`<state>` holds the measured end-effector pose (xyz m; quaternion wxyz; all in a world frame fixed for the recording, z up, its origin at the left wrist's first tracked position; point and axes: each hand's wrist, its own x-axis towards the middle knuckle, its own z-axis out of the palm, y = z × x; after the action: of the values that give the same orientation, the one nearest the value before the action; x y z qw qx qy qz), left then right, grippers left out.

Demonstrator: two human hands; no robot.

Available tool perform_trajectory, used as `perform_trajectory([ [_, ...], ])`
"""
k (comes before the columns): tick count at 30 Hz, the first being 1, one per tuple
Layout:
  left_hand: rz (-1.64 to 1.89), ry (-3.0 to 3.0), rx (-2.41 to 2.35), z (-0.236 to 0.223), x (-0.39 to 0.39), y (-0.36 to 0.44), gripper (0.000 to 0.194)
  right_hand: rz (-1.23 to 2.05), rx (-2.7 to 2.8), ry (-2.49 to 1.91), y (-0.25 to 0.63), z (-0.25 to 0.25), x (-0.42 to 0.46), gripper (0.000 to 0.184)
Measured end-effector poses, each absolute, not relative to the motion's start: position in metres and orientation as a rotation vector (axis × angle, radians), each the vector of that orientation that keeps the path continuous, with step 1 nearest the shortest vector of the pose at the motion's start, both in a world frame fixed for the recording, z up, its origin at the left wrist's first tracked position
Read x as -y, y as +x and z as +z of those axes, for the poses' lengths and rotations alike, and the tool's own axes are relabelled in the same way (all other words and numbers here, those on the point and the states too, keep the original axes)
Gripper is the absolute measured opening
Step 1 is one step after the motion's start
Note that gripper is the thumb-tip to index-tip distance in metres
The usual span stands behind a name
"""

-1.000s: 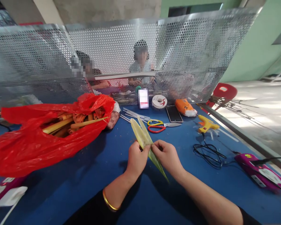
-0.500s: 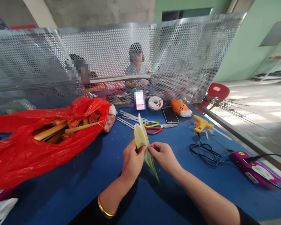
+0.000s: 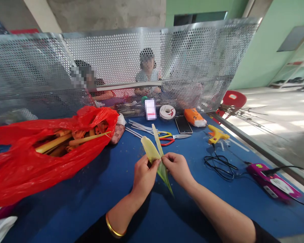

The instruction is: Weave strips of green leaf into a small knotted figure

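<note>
We are looking at a blue surface [image 3: 96,189] bounded at the back by a perforated metal screen [image 3: 116,64], behind which two other people are sitting. Above the middle of the surface, both hands are holding one pale green leaf strip [image 3: 154,153]. The left hand [image 3: 144,175] is pinching its folded upper part, and the right hand [image 3: 176,167] is gripping it just beside, so the fingers of both hands are closing on the strip from either side. Two leaf ends are rising above the fingers toward the screen, and one pointed tip is hanging below them toward the surface; whether it touches the surface we cannot tell. One gold bangle [image 3: 114,227] is circling the left wrist.

At the left, one red plastic bag [image 3: 27,165] is lying open, showing a bundle of yellow and orange strips too crowded to count. Behind the hands we are counting one pair of scissors [image 3: 168,138], one roll of tape [image 3: 167,112], one phone [image 3: 183,124], one orange packet [image 3: 194,117] and one yellow glue gun [image 3: 216,134]. At the right, one black cable [image 3: 220,167] is coiling beside one purple power strip [image 3: 273,182].
</note>
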<state>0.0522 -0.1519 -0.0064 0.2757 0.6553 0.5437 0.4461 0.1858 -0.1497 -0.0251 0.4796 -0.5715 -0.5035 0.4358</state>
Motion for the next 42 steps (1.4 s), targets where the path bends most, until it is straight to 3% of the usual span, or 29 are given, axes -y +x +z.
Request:
perform_trajectory([
  [6, 1.198, 1.825, -1.55, -0.0076, 0.1497, 0.0467, 0.01, 1.175, 1.305, -1.317, 0.1873, -0.0275, 0.1504, 0.027],
  [15, 1.239, 1.7, -1.541, -0.0121, 0.145, 0.0485, 0.012, 0.993, 1.489, -1.379, 0.1858, -0.0214, 0.1562, 0.025],
  [22, 1.103, 1.6, -1.524, -0.015, 0.1461, 0.0516, 0.019, 0.993, 1.383, -1.4, 0.1866, -0.0216, 0.1554, 0.025],
  [42, 1.259, 1.777, -1.54, -0.0127, 0.1522, 0.0514, 0.012, 1.246, 1.069, -1.268, 0.1822, -0.023, 0.1539, 0.026],
])
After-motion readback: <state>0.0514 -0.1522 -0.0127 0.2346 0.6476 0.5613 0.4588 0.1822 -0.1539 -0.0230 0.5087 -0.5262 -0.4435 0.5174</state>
